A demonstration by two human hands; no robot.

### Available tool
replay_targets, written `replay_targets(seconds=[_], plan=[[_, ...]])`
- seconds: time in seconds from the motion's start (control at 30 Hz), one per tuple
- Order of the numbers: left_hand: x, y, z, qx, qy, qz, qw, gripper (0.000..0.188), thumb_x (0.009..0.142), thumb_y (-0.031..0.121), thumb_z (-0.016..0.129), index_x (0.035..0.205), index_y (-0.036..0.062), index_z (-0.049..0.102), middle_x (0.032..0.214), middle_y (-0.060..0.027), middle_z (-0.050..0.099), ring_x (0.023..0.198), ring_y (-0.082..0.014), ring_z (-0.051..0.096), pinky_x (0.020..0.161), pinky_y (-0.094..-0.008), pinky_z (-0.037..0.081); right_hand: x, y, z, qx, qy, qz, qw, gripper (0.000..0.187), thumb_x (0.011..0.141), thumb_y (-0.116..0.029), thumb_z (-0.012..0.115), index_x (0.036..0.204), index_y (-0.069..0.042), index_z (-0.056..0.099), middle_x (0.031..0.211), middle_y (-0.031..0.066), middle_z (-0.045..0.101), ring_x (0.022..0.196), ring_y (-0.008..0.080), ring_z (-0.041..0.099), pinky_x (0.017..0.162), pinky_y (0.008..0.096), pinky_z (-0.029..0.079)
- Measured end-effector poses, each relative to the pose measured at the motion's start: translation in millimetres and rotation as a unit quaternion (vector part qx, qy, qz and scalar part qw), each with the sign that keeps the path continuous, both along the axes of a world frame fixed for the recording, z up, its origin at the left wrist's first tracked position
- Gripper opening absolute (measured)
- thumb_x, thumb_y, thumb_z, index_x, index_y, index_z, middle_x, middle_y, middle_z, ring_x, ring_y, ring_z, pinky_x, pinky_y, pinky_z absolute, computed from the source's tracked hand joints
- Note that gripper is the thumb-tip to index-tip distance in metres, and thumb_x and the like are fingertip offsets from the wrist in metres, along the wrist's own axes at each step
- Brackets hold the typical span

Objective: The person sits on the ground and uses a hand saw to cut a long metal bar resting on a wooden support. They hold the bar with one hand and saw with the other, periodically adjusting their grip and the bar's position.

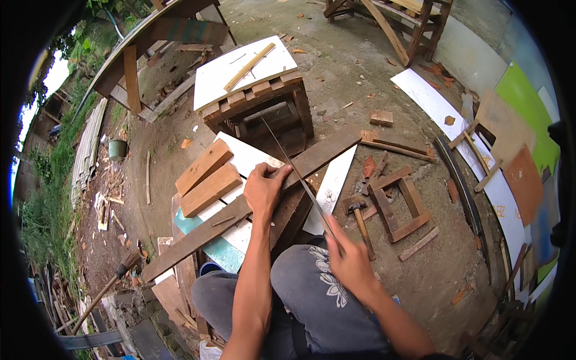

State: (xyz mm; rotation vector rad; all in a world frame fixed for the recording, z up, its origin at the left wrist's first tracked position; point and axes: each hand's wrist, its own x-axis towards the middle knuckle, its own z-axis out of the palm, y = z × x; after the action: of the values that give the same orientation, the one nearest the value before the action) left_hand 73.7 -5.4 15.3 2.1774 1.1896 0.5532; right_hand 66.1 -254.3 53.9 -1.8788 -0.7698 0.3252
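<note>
A long brown wooden plank [201, 237] lies slantwise before me, from the lower left up to the right. My left hand [264, 189] grips it near its middle, thumb towards the saw. In my right hand [349, 259] is a handsaw [307, 191], seen nearly edge-on. Its blade crosses the plank just right of my left hand, and its tip points away from me. My fingers hide most of the saw's handle. Left of my left hand, two short wood blocks [210, 191] rest on white boards [238, 157].
Ahead stands a wooden crate stool with a white top [210, 81], a thin stick [250, 66] on it. To the right lie a hammer [362, 225], a small wooden frame [393, 228] and offcuts [418, 243]. A broom [120, 269] leans at the left. Boards [510, 174] line the right side.
</note>
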Motion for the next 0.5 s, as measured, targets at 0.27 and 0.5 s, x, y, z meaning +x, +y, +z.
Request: replay_targets(seconds=[0.27,0.5], plan=[[4.2,-1.0,9.0,-0.027,0.015,0.031,0.999,0.05,0.075,0.053,0.079,0.083,0.0043,0.072,0.083,-0.0118,0.071,0.079,-0.0295,0.068,0.073,-0.0389,0.051,4.6,-3.2,14.4,-0.053,0.041,0.019,0.998,0.047,0.097,-0.011,0.057,0.142,-0.002,0.049,0.102,0.0286,0.067,0.085,0.044,0.068,0.07,0.0477,0.056],[2.8,-6.2,-2.5,0.067,-0.019,-0.009,0.998,0.044,0.078,0.048,0.078,0.08,0.0049,0.071,0.083,-0.0105,0.069,0.083,-0.0282,0.067,0.074,-0.039,0.051,12.8,19.5,6.2,0.002,0.012,0.008,1.0,0.047,0.097,-0.009,0.056,0.142,-0.002,0.048,0.093,0.0295,0.068,0.075,0.0437,0.067,0.062,0.0469,0.053]])
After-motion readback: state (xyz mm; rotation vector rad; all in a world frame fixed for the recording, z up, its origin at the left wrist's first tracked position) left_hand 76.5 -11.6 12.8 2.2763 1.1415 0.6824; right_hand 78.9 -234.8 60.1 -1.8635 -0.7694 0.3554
